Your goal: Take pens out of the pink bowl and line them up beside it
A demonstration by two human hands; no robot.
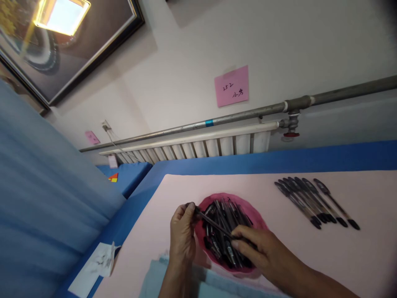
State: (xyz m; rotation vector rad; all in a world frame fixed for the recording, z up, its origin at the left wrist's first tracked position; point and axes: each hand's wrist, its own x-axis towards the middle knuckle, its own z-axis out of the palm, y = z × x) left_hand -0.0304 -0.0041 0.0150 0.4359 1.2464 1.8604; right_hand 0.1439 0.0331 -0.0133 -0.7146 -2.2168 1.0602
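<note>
Basically, left hand point(182, 231) and right hand point(262, 247) both have their grip on one pen point(215, 224), over a pink bowl point(257, 216).

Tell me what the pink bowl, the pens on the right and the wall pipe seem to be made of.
Pink bowl: probably plastic, fairly smooth, judging by its even colour and wavy, moulded-looking rim. Pens on the right: likely plastic, with dark caps and barrels that look see-through, though blurred. Wall pipe: apparently metal, dull and greyish, with collar-like joints.
</note>
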